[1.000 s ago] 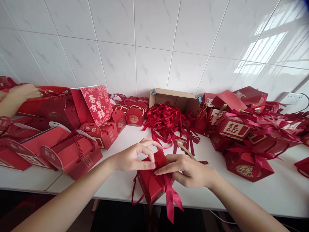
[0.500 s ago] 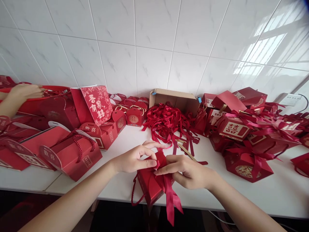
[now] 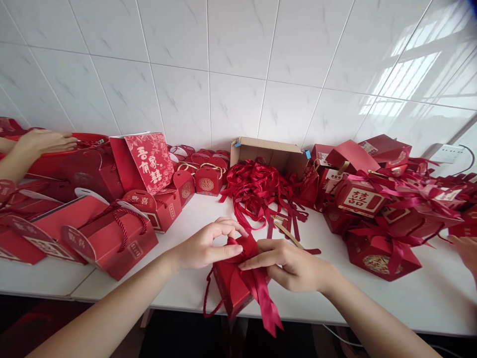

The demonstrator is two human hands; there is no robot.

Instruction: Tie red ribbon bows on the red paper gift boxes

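A red gift box (image 3: 231, 287) sits at the table's front edge, a twisted cord handle hanging at its left side. Red satin ribbon (image 3: 265, 303) lies over its top, with tails falling past the front right corner. My left hand (image 3: 214, 243) pinches a fold of this ribbon between thumb and fingers above the box. From the right, my right hand (image 3: 285, 263) presses its index finger on the ribbon at the box top, its other fingers curled. What lies under those curled fingers is hidden.
Loose ribbons (image 3: 257, 186) spill from a cardboard box (image 3: 272, 144) behind my hands. Corded boxes (image 3: 122, 233) stand left, ribboned boxes (image 3: 383, 253) right. Another person's hand (image 3: 44, 141) is at a red basin (image 3: 91, 136); a further hand (image 3: 465, 251) shows at the right edge.
My left fingers have shifted slightly on the ribbon, and its tails have drawn up and closer together. At the right edge, another person's hand has appeared by a red box.
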